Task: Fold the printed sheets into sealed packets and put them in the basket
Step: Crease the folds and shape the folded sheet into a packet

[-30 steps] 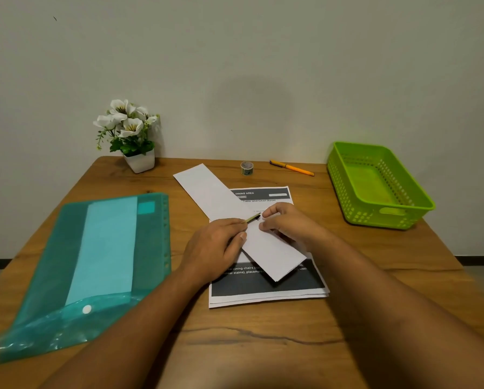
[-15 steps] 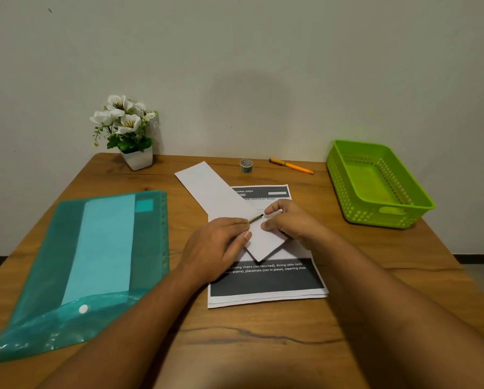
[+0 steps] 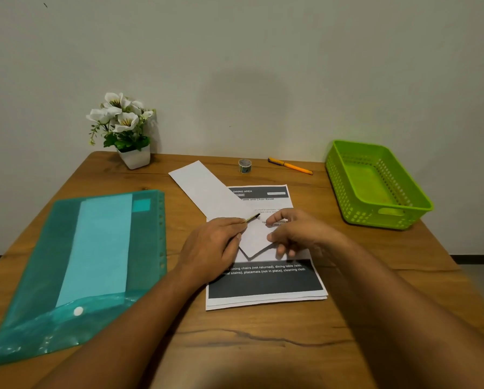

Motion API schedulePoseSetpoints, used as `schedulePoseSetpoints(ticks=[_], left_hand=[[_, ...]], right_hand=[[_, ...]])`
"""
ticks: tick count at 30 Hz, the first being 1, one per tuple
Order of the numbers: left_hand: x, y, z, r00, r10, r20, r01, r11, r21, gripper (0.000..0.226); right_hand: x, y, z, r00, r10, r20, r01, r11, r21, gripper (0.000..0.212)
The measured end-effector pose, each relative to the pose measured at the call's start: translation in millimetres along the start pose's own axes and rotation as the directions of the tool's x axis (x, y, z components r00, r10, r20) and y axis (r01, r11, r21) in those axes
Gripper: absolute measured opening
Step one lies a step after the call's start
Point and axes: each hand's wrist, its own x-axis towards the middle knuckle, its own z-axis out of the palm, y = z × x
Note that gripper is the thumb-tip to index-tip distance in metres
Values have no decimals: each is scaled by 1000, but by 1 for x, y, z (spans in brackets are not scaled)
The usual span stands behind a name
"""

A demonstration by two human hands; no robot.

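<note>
- Stack of printed sheets (image 3: 266, 284) lies mid-desk (image 3: 263, 346), toward the front.
- Folded sheet (image 3: 204, 189) lies slantwise on the stack, its far end running back-left onto the desk.
- Left hand (image 3: 215, 242), holding a thin stick (image 3: 253, 218), rests on its left edge; right hand (image 3: 299, 231), blurred, seems to touch its right.
- Folder (image 3: 66, 248) lies left of the stack, flower pot (image 3: 135, 158) behind it.
- Tape roll (image 3: 245, 165), pen (image 3: 291, 166) to its right, behind the stack.
- Basket (image 3: 375, 217) at right.

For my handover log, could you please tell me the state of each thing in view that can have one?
paper strip: near end folded over, unsealed.
printed sheets: flat stack, unfolded.
basket: empty.
folder: flap closed, sheet inside.
tape roll: untouched.
pen: capped, lying flat.
left hand: pinches thin stick, rests on paper strip.
right hand: pinches paper strip's folded end.
</note>
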Motion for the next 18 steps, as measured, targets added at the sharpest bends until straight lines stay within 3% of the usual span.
schedulePoseSetpoints(ticks=[11,18], left_hand=[[-2,-1,0,1000,15,-5,-15,1000,-27,36],[-1,0,-1,1000,10,-3,-10,999,-49,37]], right_hand=[[17,-14,24,988,-38,-151,70,974,213,42],[14,0,21,993,-22,-113,65,918,392,43]])
